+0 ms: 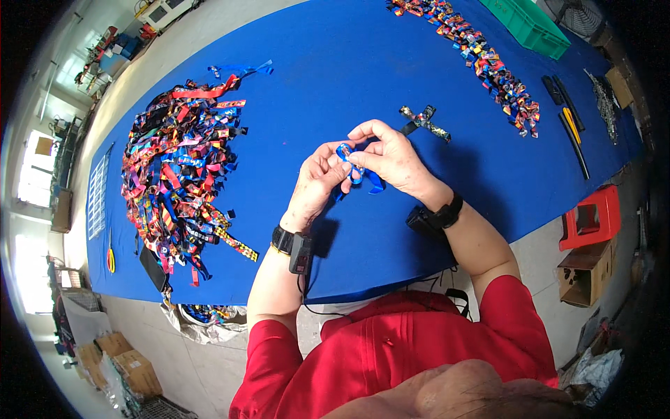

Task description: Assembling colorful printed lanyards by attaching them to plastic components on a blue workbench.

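A blue printed ribbon (pixel 357 173), looped into a small bow-like shape with loose tails hanging below, is held up over the blue table. My left hand (pixel 315 180) pinches it from the left between thumb and fingers. From the other side my right hand (pixel 396 159) grips it too, thumb and forefinger closed at its top. Part of the ribbon is hidden behind the fingers. Just beyond my right hand lies a dark, patterned, cross-shaped folded ribbon (pixel 440 130). To the left spreads a large heap of multicoloured ribbon strips (pixel 178 164).
A long row of small folded ribbon pieces (pixel 492 73) runs along the far right, near a green crate (pixel 528 28). Black and yellow stick-like tools (pixel 574 134) lie at the right. Yellow-handled scissors (pixel 111 260) rest at the left edge. A red stool (pixel 593 218) stands right of the table.
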Motion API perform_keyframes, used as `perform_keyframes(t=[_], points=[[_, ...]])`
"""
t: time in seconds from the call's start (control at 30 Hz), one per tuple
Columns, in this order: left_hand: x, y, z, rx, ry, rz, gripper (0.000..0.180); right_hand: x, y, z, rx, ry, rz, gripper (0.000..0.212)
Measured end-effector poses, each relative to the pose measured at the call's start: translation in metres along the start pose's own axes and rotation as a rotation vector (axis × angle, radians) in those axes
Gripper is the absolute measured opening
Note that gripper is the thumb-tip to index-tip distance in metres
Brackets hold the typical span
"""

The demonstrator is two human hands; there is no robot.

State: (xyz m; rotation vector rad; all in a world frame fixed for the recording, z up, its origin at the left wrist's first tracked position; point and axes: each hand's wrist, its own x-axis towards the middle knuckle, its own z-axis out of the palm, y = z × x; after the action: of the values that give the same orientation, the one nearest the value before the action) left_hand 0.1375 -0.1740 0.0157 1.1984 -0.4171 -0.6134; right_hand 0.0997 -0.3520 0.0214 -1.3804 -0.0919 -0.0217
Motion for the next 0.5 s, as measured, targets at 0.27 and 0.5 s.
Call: perform_keyframes(t=[0.27,0.5], points=[[0.0004,0.0010,0.0007,-0.006,-0.039,0.009,0.023,-0.0008,-0.0053,-0.0029,-0.016,-0.011,0.086,0.034],[0.0027,-0.0052,-0.0036,-0.060,-0.051,0.044,0.016,0.0024,0.0011,-0.0076,-0.047,-0.047,0.012,0.025]])
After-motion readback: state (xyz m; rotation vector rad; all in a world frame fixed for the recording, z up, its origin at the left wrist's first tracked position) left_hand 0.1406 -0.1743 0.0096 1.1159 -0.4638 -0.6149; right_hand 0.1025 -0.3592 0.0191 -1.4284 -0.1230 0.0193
